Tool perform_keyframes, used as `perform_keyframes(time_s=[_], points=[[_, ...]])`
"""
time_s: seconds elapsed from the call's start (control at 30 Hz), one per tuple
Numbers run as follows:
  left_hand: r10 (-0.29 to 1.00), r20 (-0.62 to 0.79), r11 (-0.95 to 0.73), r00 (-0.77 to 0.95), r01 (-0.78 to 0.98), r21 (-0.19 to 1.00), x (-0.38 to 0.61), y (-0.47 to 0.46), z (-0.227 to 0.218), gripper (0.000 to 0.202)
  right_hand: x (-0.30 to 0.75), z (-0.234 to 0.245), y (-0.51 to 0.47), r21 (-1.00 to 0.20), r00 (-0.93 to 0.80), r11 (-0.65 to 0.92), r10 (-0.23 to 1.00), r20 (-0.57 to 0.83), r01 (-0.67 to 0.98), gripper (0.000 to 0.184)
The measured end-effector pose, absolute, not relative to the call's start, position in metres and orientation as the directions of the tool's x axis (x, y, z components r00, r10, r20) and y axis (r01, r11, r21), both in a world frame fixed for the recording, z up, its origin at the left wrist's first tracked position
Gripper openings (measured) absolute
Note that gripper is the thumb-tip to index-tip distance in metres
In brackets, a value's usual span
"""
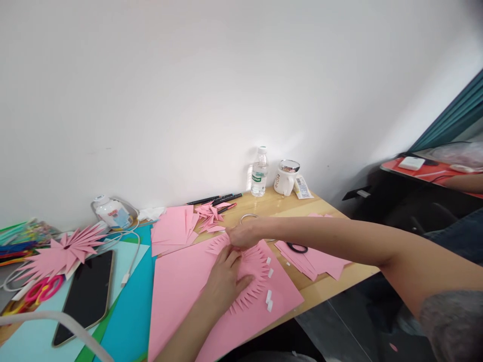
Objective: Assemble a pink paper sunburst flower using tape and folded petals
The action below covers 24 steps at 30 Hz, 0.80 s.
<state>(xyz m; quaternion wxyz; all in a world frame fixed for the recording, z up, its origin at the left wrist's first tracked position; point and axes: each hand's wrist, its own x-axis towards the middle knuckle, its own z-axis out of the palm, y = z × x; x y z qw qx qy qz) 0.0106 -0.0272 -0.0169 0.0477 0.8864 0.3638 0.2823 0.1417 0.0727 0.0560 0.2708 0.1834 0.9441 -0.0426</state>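
A pleated pink paper ring with pointed edges (260,274) lies on a large pink paper sheet (177,296). My left hand (222,281) rests flat on the ring's left part, thumb spread away from the fingers. At the ring's upper edge, my right hand (244,232) is closed with its fingertips pointing down. Whatever sits between those fingertips is hidden. Small white pieces (270,272) are scattered along the ring's right side.
Loose pink sheets (173,226) and black pens (222,198) lie behind. Black-handled scissors (297,248) rest on pink papers at right. A water bottle (259,173) and white mug (286,178) stand by the wall. Leftward are a phone (86,296), pink scissors (45,289) and a folded paper fan (68,249).
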Motion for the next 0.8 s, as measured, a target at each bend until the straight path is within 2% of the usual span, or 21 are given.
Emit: perform_keyframes(time_s=[0.17, 0.37, 0.6, 0.8], points=[[0.655, 0.502, -0.739, 0.564, 0.616, 0.272, 0.010, -0.026, -0.024, 0.039, 0.148, 0.058, 0.078, 0.057, -0.757, 0.893, 0.411, -0.508, 0.446, 0.020], [0.659, 0.495, -0.737, 0.566, 0.619, 0.273, 0.010, -0.026, -0.024, 0.038, 0.149, 0.065, 0.077, 0.026, -0.780, 0.895, 0.402, -0.480, 0.446, 0.022], [0.647, 0.494, -0.746, 0.581, 0.616, 0.252, 0.010, -0.026, -0.022, 0.041, 0.144, 0.065, 0.070, 0.056, -0.769, 0.880, 0.442, -0.462, 0.472, 0.020], [0.681, 0.458, -0.723, 0.571, 0.624, 0.298, 0.012, -0.028, -0.014, 0.036, 0.140, 0.062, 0.064, 0.048, -0.778, 0.896, 0.409, -0.477, 0.442, 0.020]])
